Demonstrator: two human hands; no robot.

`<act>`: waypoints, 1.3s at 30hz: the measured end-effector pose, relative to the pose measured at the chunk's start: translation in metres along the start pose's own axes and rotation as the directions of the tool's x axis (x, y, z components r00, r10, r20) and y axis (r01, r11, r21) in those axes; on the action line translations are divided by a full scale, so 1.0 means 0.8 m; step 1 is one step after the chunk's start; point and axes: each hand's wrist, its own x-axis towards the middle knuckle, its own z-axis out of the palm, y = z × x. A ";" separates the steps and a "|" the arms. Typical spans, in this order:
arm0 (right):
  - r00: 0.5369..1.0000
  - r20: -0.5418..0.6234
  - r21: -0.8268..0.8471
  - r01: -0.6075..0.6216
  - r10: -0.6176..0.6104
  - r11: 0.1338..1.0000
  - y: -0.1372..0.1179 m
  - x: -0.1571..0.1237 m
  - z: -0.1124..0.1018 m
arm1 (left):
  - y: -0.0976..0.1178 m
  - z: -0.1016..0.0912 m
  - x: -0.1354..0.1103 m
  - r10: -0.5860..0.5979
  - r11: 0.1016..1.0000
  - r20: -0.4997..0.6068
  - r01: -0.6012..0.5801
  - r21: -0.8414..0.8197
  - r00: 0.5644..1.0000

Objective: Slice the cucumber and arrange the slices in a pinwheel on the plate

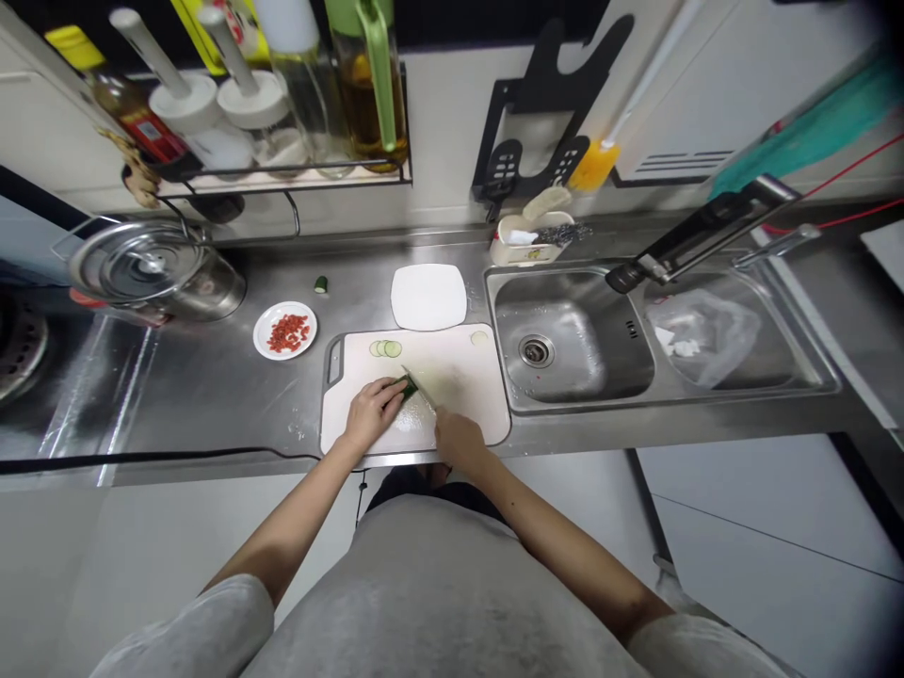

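My left hand (372, 412) grips a dark green cucumber (408, 386) on the white cutting board (466, 414), its fingertips close to the cut end. In my right hand (458, 441) is a kitchen knife (422, 391), whose blade stands at the cucumber's end and points away from me. My fingers cover the knife's handle. Several pale cucumber slices (385, 348) lie in an overlapping row on the far left part of the board. The board looks wet around the blade.
A white plate of chopped red pieces (288, 333) sits left of the board, with a cucumber end (321, 283) behind it. Beyond the board lies a square white plate (428, 297). The sink (557, 330) is on the right, a lidded steel pot (204, 282) on the left.
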 end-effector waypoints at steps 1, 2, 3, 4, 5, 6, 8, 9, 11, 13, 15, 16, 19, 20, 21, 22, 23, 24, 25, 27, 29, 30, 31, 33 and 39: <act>1.000 0.003 -0.005 -0.002 0.002 1.000 0.001 -0.001 0.000 | 0.001 -0.002 0.000 0.001 1.000 0.011 -0.001 0.003 1.000; 1.000 -0.003 -0.011 0.001 -0.001 1.000 0.003 -0.001 -0.001 | 0.003 -0.004 0.000 -0.002 1.000 0.022 0.002 0.006 1.000; 1.000 -0.015 -0.019 0.001 -0.001 1.000 0.005 -0.003 -0.002 | 0.005 -0.005 0.000 -0.008 1.000 0.034 0.008 0.008 0.999; 1.000 -0.031 -0.029 -0.004 0.003 1.000 0.008 -0.004 -0.003 | 0.006 -0.007 -0.001 -0.019 1.000 0.043 0.018 0.008 0.999; 0.999 -0.053 -0.040 -0.012 0.010 0.999 0.011 -0.006 -0.004 | 0.008 -0.008 -0.001 -0.033 0.999 0.048 0.033 0.006 0.998; 0.997 -0.075 -0.052 -0.021 0.017 0.998 0.014 -0.009 -0.006 | 0.010 -0.009 -0.002 -0.052 0.999 0.051 0.052 0.002 0.997; 0.994 -0.109 -0.071 -0.040 0.032 0.997 0.021 -0.015 -0.010 | 0.013 -0.010 -0.003 -0.103 0.994 0.046 0.104 -0.016 0.994; 0.992 -0.121 -0.078 -0.047 0.037 0.996 0.024 -0.018 -0.012 | 0.015 -0.010 -0.004 -0.129 0.991 0.040 0.130 -0.027 0.991; 0.989 -0.145 -0.093 -0.055 0.041 0.994 0.029 -0.024 -0.015 | 0.017 -0.010 -0.002 -0.166 0.985 0.017 0.167 -0.052 0.986; 0.985 -0.166 -0.120 -0.072 0.052 0.990 0.032 -0.030 -0.018 | 0.019 -0.012 0.001 -0.180 0.981 -0.023 0.178 -0.072 0.983; 0.980 -0.191 -0.161 -0.081 0.049 0.984 0.034 -0.035 -0.018 | 0.024 -0.015 0.008 -0.170 0.983 -0.070 0.165 -0.078 0.983; 0.978 -0.206 -0.182 -0.079 0.040 0.980 0.035 -0.038 -0.017 | 0.027 -0.018 0.012 -0.155 0.986 -0.084 0.149 -0.074 0.984; 0.967 -0.255 -0.239 -0.047 -0.016 0.970 0.038 -0.046 -0.013 | 0.042 -0.025 0.026 -0.075 0.997 -0.066 0.073 -0.029 0.995; 0.963 -0.267 -0.255 -0.037 -0.034 0.966 0.040 -0.049 -0.011 | 0.048 -0.026 0.030 -0.050 0.999 -0.047 0.050 -0.002 0.998; 0.960 -0.277 -0.268 -0.026 -0.051 0.963 0.042 -0.052 -0.009 | 0.054 -0.027 0.034 -0.033 0.999 -0.028 0.033 0.028 0.999; 0.956 -0.286 -0.280 -0.019 -0.065 0.960 0.045 -0.054 -0.006 | 0.059 -0.026 0.037 -0.023 0.998 -0.010 0.023 0.058 1.000; 0.952 -0.296 -0.290 -0.013 -0.076 0.957 0.048 -0.057 -0.004 | 0.064 -0.024 0.039 -0.019 0.996 0.008 0.018 0.085 1.000; 0.949 -0.303 -0.298 -0.009 -0.086 0.954 0.052 -0.059 -0.001 | 0.068 -0.022 0.041 -0.018 0.994 0.027 0.015 0.104 0.999; 0.946 -0.310 -0.305 -0.008 -0.091 0.952 0.056 -0.061 0.001 | 0.071 -0.019 0.041 -0.019 0.994 0.044 0.014 0.113 0.999; 0.942 -0.322 -0.313 -0.014 -0.092 0.950 0.064 -0.064 0.006 | 0.075 -0.012 0.041 -0.015 0.995 0.070 0.007 0.101 0.997; 0.941 -0.328 -0.318 -0.024 -0.087 0.948 0.072 -0.066 0.009 | 0.078 -0.006 0.040 -0.002 0.998 0.092 -0.003 0.059 0.996; 0.941 -0.329 -0.320 -0.030 -0.081 0.947 0.074 -0.067 0.010 | 0.079 -0.004 0.040 0.001 1.000 0.107 -0.004 0.030 0.994; 0.941 -0.330 -0.322 -0.038 -0.075 0.946 0.077 -0.068 0.010 | 0.082 -0.003 0.040 -0.002 1.000 0.127 0.002 -0.002 0.992; 0.942 -0.332 -0.321 -0.053 -0.060 0.945 0.080 -0.068 0.011 | 0.086 -0.003 0.043 -0.036 0.997 0.171 0.046 -0.054 0.985; 0.938 -0.346 -0.271 -0.124 0.023 0.955 0.089 -0.065 0.010 | 0.077 -0.011 0.074 -0.310 0.931 0.167 0.334 -0.144 0.936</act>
